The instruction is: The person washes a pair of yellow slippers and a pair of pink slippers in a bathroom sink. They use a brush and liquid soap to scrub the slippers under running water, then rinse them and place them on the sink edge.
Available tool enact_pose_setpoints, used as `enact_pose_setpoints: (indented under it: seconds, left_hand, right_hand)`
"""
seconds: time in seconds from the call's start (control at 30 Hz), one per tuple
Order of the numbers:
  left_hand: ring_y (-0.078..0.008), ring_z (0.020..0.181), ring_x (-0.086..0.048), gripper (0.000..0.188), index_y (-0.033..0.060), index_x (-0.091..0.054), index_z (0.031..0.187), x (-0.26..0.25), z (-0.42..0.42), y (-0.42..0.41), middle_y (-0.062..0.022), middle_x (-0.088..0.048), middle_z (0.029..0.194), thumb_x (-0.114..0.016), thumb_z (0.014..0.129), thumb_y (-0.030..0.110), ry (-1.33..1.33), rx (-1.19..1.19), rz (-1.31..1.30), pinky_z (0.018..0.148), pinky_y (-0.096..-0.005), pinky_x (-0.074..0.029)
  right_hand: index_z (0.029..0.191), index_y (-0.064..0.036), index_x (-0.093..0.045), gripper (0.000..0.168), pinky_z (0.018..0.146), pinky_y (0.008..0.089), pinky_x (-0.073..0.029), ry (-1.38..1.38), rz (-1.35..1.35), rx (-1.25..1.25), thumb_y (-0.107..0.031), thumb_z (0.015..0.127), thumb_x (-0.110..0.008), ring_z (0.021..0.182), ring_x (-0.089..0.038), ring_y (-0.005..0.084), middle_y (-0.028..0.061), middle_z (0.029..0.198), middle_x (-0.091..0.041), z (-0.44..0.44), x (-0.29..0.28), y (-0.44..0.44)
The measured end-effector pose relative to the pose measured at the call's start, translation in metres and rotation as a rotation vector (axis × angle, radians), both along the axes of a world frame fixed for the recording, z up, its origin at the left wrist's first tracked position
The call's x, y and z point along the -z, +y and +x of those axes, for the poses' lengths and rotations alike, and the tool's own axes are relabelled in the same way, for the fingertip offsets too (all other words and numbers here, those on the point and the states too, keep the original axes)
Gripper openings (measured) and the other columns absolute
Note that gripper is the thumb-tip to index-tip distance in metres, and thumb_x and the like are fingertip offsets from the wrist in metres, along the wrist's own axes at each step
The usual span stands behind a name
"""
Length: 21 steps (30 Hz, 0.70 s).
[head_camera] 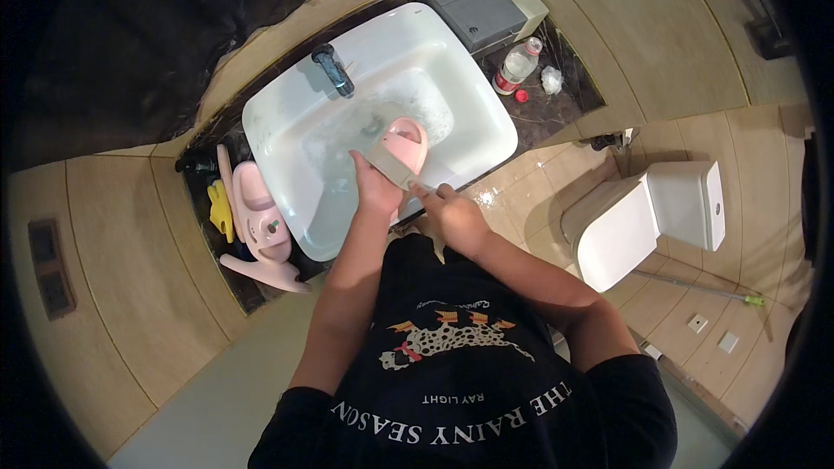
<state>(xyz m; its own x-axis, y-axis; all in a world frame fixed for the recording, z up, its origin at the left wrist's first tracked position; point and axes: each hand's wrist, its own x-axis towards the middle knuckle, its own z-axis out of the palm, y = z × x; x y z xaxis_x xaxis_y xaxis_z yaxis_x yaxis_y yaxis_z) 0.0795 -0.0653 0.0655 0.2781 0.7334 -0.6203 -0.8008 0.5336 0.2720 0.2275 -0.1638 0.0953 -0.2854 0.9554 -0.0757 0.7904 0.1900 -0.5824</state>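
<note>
Over the near side of a white washbasin [479, 104], my left hand [379, 189] supports a pink plastic slipper [414, 150] from its left and underneath. My right hand [453, 212] holds a flat, pale brush or scrubber [389, 166] by its end, laid across the slipper's lower part; its underside is hidden. Cloudy, sudsy water [332, 143] lies in the basin below. A dark metal tap [333, 71] rises from the basin's far rim. Left of the basin, more pink slippers [260, 212] rest on the dark counter, one with a small green decoration.
Beside the pink slippers is a yellow object [220, 212]. A grey box [479, 13], a plastic bottle [518, 66], its red cap [521, 96] and a crumpled clear wrapper [552, 80] are on the counter's right part. A white toilet [616, 231] stands at the right.
</note>
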Motion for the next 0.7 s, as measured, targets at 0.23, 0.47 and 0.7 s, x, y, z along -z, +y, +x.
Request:
enact_pose_setpoints:
  seconds: [0.23,0.47,0.7]
  left_hand:
    - [-0.0325,0.144,-0.029,0.088,0.0003,-0.029,0.150,0.002,-0.001,-0.003,-0.0173,-0.034,0.154,-0.012,0.097,0.069,-0.095,0.021,0.110,0.120,-0.0451,-0.022]
    - [-0.0328,0.144,-0.030,0.085,-0.0004,-0.028,0.150,0.013,-0.010,-0.008,-0.0178,-0.032,0.155,-0.014,0.098,0.066,-0.165,-0.146,0.013,0.120,-0.0454,-0.020]
    - [-0.0309,0.144,-0.030,0.092,0.0016,-0.028,0.150,-0.009,-0.007,-0.001,-0.0151,-0.035,0.154,-0.012,0.095,0.073,-0.014,-0.022,0.084,0.119,-0.0443,-0.025]
  right_hand:
    - [0.132,-0.015,-0.059,0.042,0.061,0.0454,-0.052,0.053,0.070,0.264,-0.009,0.090,-0.056,0.066,-0.061,0.0356,0.0161,0.079,-0.059,0.016,0.020,0.028]
    - [0.132,-0.013,-0.059,0.045,0.057,0.0458,-0.051,0.044,0.110,0.087,-0.008,0.087,-0.057,0.063,-0.060,0.0350,0.0168,0.076,-0.057,0.004,0.008,-0.006]
    - [0.132,-0.014,-0.059,0.042,0.060,0.0453,-0.052,0.042,0.087,0.264,-0.009,0.091,-0.053,0.066,-0.060,0.0362,0.0168,0.077,-0.057,0.026,0.014,0.027]
